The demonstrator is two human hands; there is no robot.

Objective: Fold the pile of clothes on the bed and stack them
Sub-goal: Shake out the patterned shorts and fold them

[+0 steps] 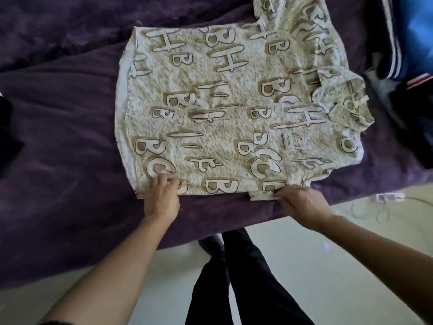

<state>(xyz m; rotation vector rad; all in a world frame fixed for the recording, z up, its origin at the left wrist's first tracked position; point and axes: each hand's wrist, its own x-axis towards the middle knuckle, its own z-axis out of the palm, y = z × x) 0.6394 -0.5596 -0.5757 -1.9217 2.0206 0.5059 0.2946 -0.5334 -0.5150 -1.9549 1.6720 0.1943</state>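
Note:
A cream shirt printed with large beige letters lies spread flat on the purple bed cover. Its collar end points right and one sleeve reaches toward the top of the view. My left hand grips the shirt's near edge at the left, fingers curled into the cloth. My right hand pinches the near edge further right, where the fabric bunches by the sleeve.
Dark and blue clothes with white stripes are piled at the right on the bed. A dark garment shows at the left edge. The bed's near edge runs just below my hands. A white charger and cable lie on the floor.

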